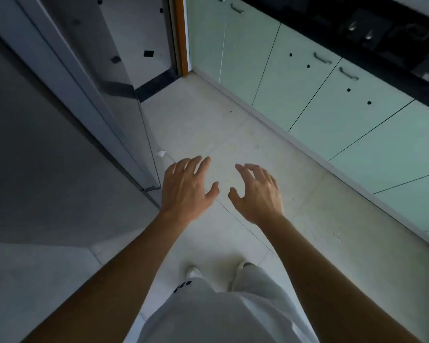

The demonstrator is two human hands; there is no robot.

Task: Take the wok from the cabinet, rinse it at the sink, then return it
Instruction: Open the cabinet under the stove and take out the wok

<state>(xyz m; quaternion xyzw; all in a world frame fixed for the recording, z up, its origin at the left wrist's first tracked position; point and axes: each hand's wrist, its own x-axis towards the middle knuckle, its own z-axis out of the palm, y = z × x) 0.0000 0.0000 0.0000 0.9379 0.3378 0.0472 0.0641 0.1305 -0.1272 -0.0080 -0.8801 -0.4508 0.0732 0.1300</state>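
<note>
The wok is not in the picture at all, so I cannot say where it is, which way it points, or how its long side lies. It may be behind one of the green cabinet doors [315,92], which are all shut. No sink shows either, only a dark surface [357,23] on top of the cabinets, at the top right. So it is hard to tell how far the job has got: it could be the very start, with the wok yet to be taken out, or the very end, with it put away. The left hand [186,186] and the right hand [258,194] are both held out over the pale floor [233,120], close to each other but not touching. Each grip is wide, with fingers spread, and neither holds anything. The person stands in white trousers and white shoes, with the cabinets on their right.
</note>
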